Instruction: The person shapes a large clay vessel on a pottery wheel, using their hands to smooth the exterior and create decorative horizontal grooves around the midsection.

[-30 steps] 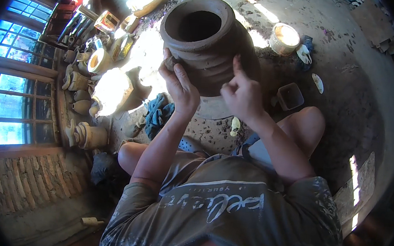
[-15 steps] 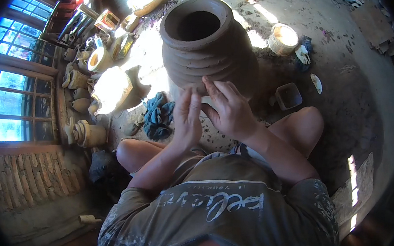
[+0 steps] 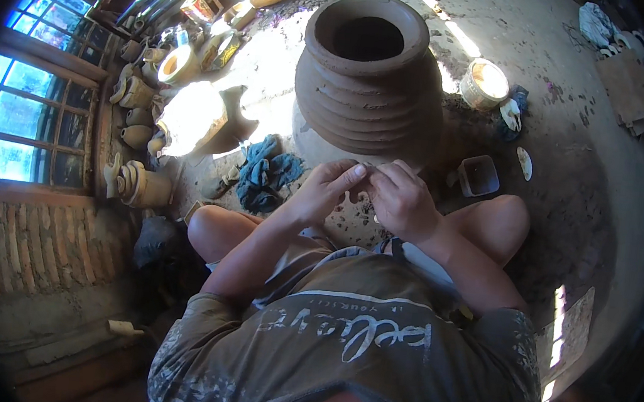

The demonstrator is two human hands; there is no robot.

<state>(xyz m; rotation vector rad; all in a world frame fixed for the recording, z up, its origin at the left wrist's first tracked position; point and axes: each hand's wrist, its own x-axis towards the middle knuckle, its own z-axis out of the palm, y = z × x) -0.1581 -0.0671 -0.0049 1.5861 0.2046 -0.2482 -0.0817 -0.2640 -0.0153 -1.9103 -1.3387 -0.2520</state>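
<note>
A tall dark-clay pot (image 3: 368, 105) with a wide rimmed mouth and stacked ridges stands upright in front of me on a pale round base (image 3: 309, 141). My left hand (image 3: 329, 188) and my right hand (image 3: 403, 203) meet just below the pot, nearer my body. Both are closed, thumbs and fingertips pressed together; what is between them, if anything, is too small and hidden to make out.
Crumpled teal cloth (image 3: 262, 176) lies left of the base. A square tub (image 3: 479, 177), white bucket (image 3: 485, 81) and pale oval piece (image 3: 525, 165) sit at right. Several pots (image 3: 137, 183) line the windowed wall at left. Cardboard (image 3: 627, 95) lies far right.
One second ago both hands were on the pot's side; they have come down off it and joined at the fingertips. The whole view has shifted slightly, putting the pot further right.
</note>
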